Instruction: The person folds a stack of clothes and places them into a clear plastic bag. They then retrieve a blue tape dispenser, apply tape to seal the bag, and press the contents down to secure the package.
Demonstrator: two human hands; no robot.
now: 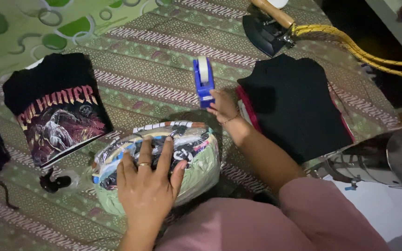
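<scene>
Your right hand (pixel 223 106) covered the lower end of the blue tape dispenser (pixel 203 82), so its grip was unclear. Your left hand (pixel 147 183) hid part of the plastic-wrapped bundle (pixel 196 153). The iron (pixel 270 29) was cut off at the top edge.

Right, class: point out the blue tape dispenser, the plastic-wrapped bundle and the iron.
blue tape dispenser (pixel 203 83), head view, its blue body.
plastic-wrapped bundle (pixel 201 160), head view, right side of wrap.
iron (pixel 267 35), head view, dark soleplate.
</scene>
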